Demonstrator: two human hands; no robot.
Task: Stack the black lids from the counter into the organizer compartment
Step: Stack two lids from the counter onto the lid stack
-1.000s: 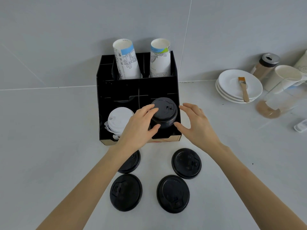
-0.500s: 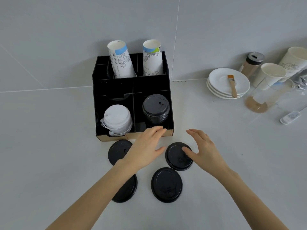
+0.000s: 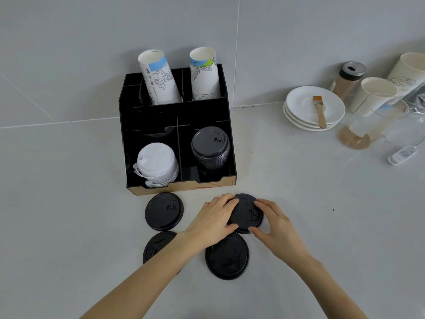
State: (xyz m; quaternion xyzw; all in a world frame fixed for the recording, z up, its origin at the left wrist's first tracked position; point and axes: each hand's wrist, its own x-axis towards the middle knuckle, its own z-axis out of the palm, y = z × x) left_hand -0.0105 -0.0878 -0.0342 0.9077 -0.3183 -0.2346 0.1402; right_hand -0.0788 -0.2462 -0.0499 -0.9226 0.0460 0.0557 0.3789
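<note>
Both my hands, moved in since half a second ago: left hand (image 3: pixel 212 221) and right hand (image 3: pixel 277 226) clasp one black lid (image 3: pixel 246 214) on the worktop (image 3: pixel 69 203), just before the organizer's (image 3: pixel 128 125) front edge.

near-left black lid (image 3: pixel 154 246) half under left forearm, paper cup (image 3: pixel 408 73) cut by right edge, shaker's (image 3: pixel 347 80) contents unclear
</note>
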